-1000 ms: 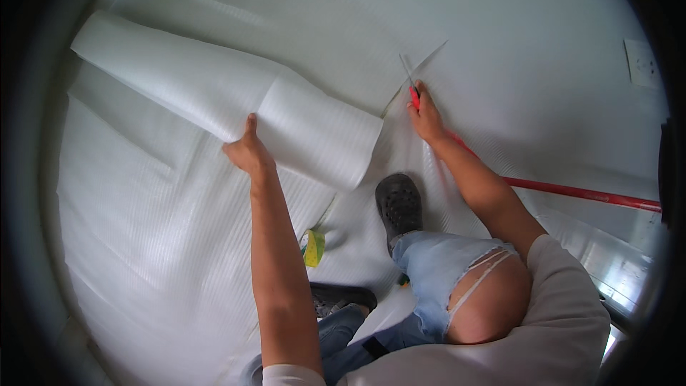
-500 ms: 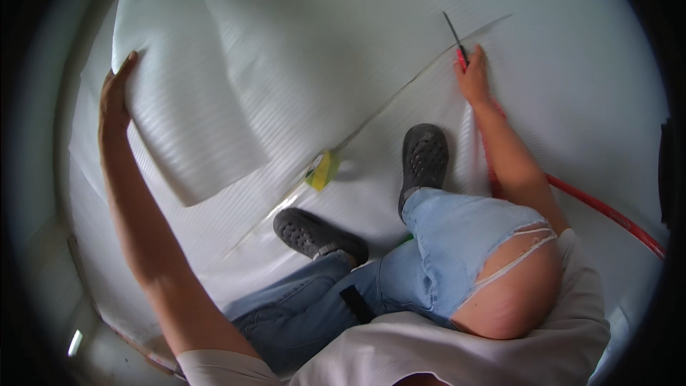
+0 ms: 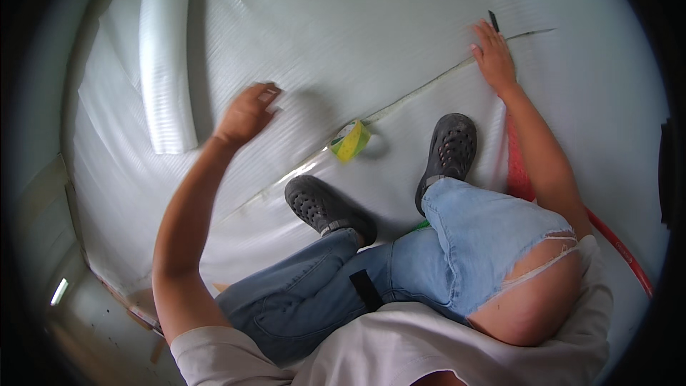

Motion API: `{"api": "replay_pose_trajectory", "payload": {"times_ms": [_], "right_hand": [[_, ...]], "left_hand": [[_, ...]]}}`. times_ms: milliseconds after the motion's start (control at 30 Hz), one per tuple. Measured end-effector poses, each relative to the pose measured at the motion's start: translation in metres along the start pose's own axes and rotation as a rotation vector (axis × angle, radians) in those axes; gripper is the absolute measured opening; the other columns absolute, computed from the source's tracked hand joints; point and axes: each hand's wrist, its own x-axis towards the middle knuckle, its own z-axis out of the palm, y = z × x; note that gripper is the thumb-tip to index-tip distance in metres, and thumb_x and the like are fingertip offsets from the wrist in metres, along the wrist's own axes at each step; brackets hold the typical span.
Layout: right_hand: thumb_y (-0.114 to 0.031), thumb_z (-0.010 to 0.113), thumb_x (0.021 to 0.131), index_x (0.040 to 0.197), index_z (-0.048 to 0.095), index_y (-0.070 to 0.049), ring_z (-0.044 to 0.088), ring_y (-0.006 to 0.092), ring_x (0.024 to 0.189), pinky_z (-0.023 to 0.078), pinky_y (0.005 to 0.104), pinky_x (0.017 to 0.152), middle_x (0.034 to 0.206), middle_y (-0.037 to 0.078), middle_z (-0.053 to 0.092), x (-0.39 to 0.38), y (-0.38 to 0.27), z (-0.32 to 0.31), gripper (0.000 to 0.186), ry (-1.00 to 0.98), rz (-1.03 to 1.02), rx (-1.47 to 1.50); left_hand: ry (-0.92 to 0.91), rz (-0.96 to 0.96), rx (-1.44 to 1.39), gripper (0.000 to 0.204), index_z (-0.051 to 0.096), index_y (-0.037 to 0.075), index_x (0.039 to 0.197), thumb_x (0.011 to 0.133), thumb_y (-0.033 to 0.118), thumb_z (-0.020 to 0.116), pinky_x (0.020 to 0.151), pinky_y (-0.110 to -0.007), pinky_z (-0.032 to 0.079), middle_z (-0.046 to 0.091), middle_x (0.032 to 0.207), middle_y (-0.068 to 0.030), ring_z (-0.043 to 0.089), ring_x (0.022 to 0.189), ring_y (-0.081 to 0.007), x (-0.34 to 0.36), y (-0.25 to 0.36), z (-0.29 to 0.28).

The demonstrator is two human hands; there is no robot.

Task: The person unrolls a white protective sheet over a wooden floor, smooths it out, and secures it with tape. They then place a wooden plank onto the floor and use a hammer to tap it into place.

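Observation:
My left hand (image 3: 254, 107) hangs over the white foam sheeting (image 3: 371, 57), fingers loosely apart and slightly blurred, with nothing visible in it. My right hand (image 3: 491, 53) lies open, fingers stretched, at a long slit in the sheeting. The dark end of a cutting tool (image 3: 492, 20) shows just past its fingertips; the rest is hidden. To the left of my left hand lies a long rolled piece of foam (image 3: 164, 64). A yellow-green tape roll (image 3: 349, 141) sits on the seam between my hands and my shoes.
My dark clogs (image 3: 448, 154) and bent legs in torn jeans fill the lower middle. A red pipe (image 3: 618, 246) runs along the right behind my right arm. A pale wall edge and cluttered strip border the sheeting at the left.
My left hand has let go of the foam piece and moved rightward; that piece now lies rolled at upper left. My right hand has moved up and right, its fingers opened from the tool.

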Motion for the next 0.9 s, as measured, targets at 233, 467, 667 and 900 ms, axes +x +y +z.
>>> {"api": "replay_pose_trajectory", "payload": {"times_ms": [233, 467, 667, 900], "right_hand": [[-0.028, 0.06, 0.101, 0.144, 0.051, -0.004, 0.043, 0.034, 0.144, 0.033, 0.0491, 0.121, 0.154, 0.016, 0.049, 0.002, 0.009, 0.0, 0.05, 0.051, 0.094, -0.004], [-0.029, 0.075, 0.086, 0.137, 0.054, -0.001, 0.056, 0.0419, 0.123, 0.045, 0.0499, 0.106, 0.131, 0.024, 0.059, -0.053, -0.024, -0.019, 0.061, 0.237, 0.536, -0.17], [-0.027, 0.072, 0.09, 0.114, 0.063, 0.002, 0.062, 0.0411, 0.106, 0.052, 0.0496, 0.094, 0.108, 0.022, 0.063, -0.06, -0.009, -0.04, 0.039, 0.164, 0.801, 0.064], [-0.026, 0.069, 0.094, 0.116, 0.06, 0.006, 0.061, 0.0417, 0.11, 0.05, 0.0494, 0.097, 0.113, 0.025, 0.063, -0.07, 0.024, -0.036, 0.04, -0.011, 0.95, -0.066]], "left_hand": [[-0.274, 0.235, 0.077, 0.082, 0.049, 0.009, 0.149, 0.08, 0.034, 0.083, 0.121, -0.043, 0.034, 0.042, 0.157, -0.0132, 0.042, 0.143, -0.0317, -0.005, 0.073, 0.052], [-0.157, 0.281, 0.092, 0.095, 0.051, 0.01, 0.147, 0.066, 0.038, 0.089, 0.119, -0.047, 0.035, 0.043, 0.156, -0.0131, 0.042, 0.142, -0.0319, -0.006, 0.071, 0.07], [-0.114, 0.299, 0.082, 0.097, 0.052, 0.01, 0.146, 0.062, 0.043, 0.089, 0.118, -0.05, 0.035, 0.042, 0.157, -0.0136, 0.043, 0.141, -0.0331, -0.003, 0.077, 0.072], [-0.115, 0.277, 0.065, 0.101, 0.05, 0.014, 0.148, 0.059, 0.039, 0.091, 0.12, -0.051, 0.034, 0.04, 0.159, -0.015, 0.039, 0.147, -0.0346, -0.008, 0.075, 0.075]]}}
